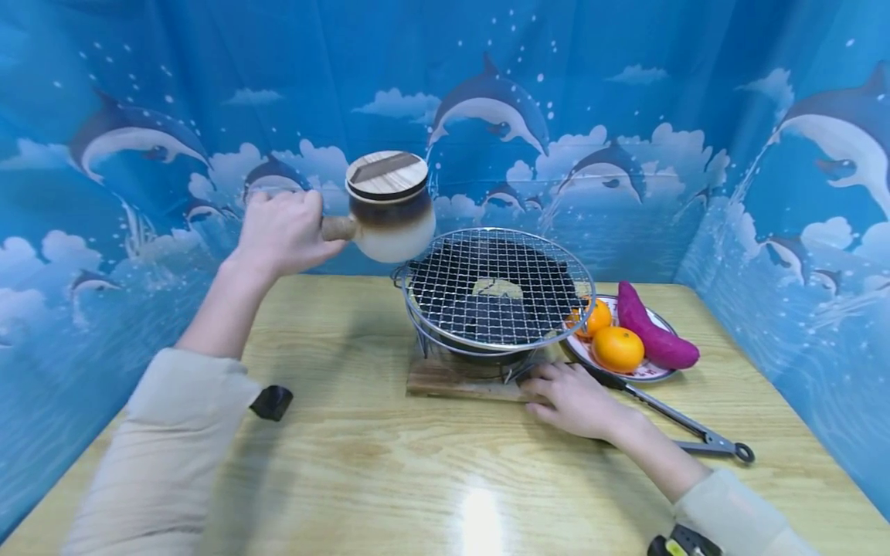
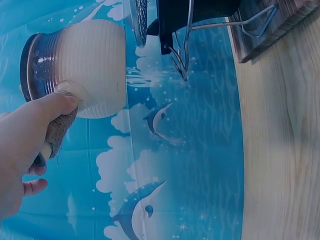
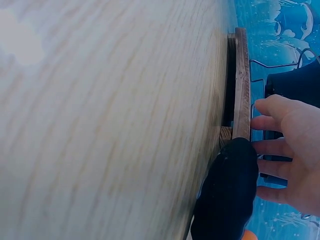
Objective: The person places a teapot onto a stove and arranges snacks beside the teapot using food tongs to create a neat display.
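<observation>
My left hand (image 1: 285, 232) grips the rope-wrapped side handle (image 1: 338, 228) of a ceramic teapot (image 1: 392, 228), cream below and dark brown above, with a wooden lid. The pot hangs in the air left of a round wire grill net (image 1: 497, 289), which sits over a black stove bowl. My right hand (image 1: 573, 398) lies low at the right end of the stove's wooden base (image 1: 459, 378), its fingers loosely extended. In the right wrist view its fingertips are close to the base (image 3: 242, 85) and a black tong head (image 3: 227, 195); whether they touch cannot be told.
Metal tongs (image 1: 677, 417) lie on the table right of the stove, partly behind the right hand. Beyond them, a plate (image 1: 647, 376) holds oranges (image 1: 618, 349) and a purple sweet potato (image 1: 657, 332). A blue dolphin-print curtain (image 1: 313, 77) surrounds the table.
</observation>
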A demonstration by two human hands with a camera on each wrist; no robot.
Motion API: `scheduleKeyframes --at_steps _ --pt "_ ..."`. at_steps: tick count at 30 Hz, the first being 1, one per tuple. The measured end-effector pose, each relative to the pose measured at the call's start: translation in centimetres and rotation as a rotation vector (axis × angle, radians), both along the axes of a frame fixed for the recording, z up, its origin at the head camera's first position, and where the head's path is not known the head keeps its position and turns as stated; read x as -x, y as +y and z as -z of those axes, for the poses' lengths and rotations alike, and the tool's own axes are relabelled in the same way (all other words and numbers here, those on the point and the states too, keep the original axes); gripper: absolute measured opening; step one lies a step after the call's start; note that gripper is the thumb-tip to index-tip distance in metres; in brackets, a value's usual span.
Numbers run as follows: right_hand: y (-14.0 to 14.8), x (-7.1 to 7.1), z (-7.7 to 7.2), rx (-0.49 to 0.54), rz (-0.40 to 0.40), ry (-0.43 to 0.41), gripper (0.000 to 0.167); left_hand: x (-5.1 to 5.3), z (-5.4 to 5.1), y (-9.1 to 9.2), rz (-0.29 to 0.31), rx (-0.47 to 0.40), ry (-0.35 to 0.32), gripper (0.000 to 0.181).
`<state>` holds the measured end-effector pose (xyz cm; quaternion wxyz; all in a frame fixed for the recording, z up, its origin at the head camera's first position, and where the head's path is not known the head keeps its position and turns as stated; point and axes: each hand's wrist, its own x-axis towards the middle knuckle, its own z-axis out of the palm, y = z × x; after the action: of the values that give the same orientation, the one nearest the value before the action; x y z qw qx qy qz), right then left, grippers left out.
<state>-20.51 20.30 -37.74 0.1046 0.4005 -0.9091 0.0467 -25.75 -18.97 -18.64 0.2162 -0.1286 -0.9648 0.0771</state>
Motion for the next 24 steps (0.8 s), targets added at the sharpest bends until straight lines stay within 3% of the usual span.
scheduleKeyframes --at_steps 24 --pt "0.0 0.0 0.0 0.003 0.007 -0.008 0.024 1.5 0.3 2.8 0.048 -0.032 -0.007 0.041"
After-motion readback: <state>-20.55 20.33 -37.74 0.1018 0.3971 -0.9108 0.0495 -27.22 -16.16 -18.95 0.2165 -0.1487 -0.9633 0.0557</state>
